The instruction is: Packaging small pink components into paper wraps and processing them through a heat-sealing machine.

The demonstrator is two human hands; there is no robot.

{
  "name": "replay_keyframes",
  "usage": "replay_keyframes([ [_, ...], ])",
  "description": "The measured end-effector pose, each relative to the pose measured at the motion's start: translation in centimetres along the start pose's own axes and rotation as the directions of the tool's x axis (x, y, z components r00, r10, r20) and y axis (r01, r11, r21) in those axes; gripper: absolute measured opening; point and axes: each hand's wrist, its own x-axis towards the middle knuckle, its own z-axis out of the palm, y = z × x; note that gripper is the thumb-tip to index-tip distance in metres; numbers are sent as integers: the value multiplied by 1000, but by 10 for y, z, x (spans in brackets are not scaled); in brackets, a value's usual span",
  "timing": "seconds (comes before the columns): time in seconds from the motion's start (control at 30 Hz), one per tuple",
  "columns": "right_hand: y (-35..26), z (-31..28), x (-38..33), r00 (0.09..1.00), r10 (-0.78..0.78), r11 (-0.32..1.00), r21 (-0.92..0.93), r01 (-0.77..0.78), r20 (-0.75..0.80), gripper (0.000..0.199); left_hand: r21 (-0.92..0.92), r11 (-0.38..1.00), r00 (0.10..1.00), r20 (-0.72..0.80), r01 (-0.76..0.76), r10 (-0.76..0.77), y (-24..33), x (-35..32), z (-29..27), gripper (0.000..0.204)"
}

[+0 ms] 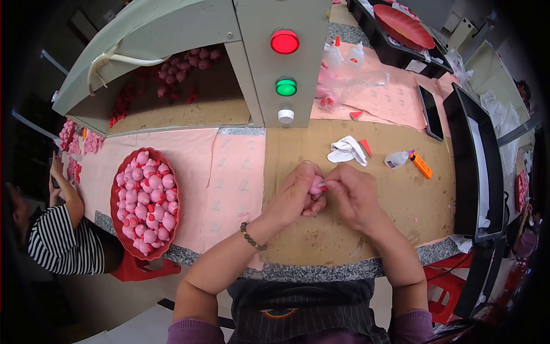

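Observation:
Over the brown cardboard, my left hand (299, 192) is closed round a small pink ball figure (316, 183), which shows between thumb and fingers. My right hand (354, 198) meets it from the other side, its thumb and finger pinched at a small red piece (322, 188) on the figure. Fingers cover most of both. Just beyond my hands lie a crumpled white cloth (346, 150) and a red scrap (365, 147). To their right are a small clear glue bottle (395, 160) with a purple tip and an orange cutter (422, 165).
At left, a red scalloped tray (179, 209) holds many pink ball figures. Behind it stands a grey machine (246, 74) with more pink and red pieces inside. A phone (431, 112) and a black bin (475, 166) are at right. Another person (66, 235) sits far left.

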Motion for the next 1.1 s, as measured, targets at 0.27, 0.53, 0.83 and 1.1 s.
replay_keyframes([
  [0.27,19,2,3,973,-217,886,-403,230,80,12,94,988,990,-54,-124,130,-5,-4,4,40],
  [0.53,7,14,-2,938,-339,867,-360,344,78,17,343,914,930,-212,-215,299,-11,-2,11,37],
  [0.83,12,13,6,939,-344,883,-351,312,-31,15,166,962,947,-205,-215,247,-14,1,7,35],
  [1.1,24,4,5,971,-144,955,-283,86,-190,14,-169,983,993,-100,-76,60,-8,-1,6,34],
])
